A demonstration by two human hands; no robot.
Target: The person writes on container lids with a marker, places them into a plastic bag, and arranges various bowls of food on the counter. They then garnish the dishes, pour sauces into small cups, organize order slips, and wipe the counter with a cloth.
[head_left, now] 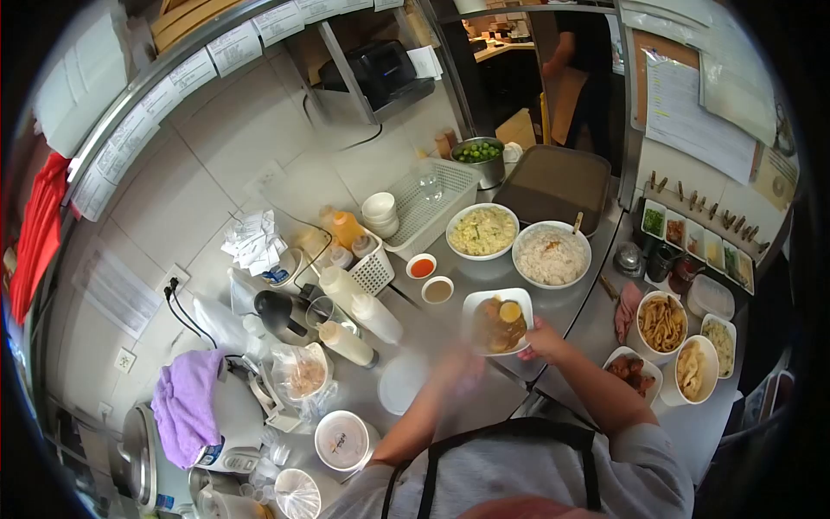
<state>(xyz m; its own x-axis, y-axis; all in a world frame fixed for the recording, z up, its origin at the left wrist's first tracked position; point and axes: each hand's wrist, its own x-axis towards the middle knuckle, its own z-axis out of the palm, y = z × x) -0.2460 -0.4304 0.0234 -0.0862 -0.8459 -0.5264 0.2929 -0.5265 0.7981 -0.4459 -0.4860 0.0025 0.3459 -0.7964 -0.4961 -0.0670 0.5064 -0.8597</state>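
One square white bowl (476, 299) is in front of the person, over the steel counter (506, 398); whether its base touches the surface cannot be told. It holds a brown saucy dish (497, 330) topped by one round yellow piece (510, 311). It looks stiff and moderately weighted, its wet filling liable to slosh if tilted and its rim perhaps slick, so opposite sides of the rim, kept level, seem the best places to take hold. The right hand (543, 338) is closed on the lower right corner. The left hand (458, 368) is motion-blurred near the lower left edge; whether it grips or touches anything cannot be told. Just beyond stand two large round bowls, one of rice (552, 259) and one of yellow food (482, 232), with two small sauce cups, one of red sauce (422, 267) and one of brown sauce (438, 290), to their left. On the right are two round tubs, one of brown strips (662, 320) and one of pale pieces (691, 368), plus one dish of dark reddish chunks (629, 372). Farther back are one brown tray (553, 182) and one metal pot (490, 173) of green fruit.
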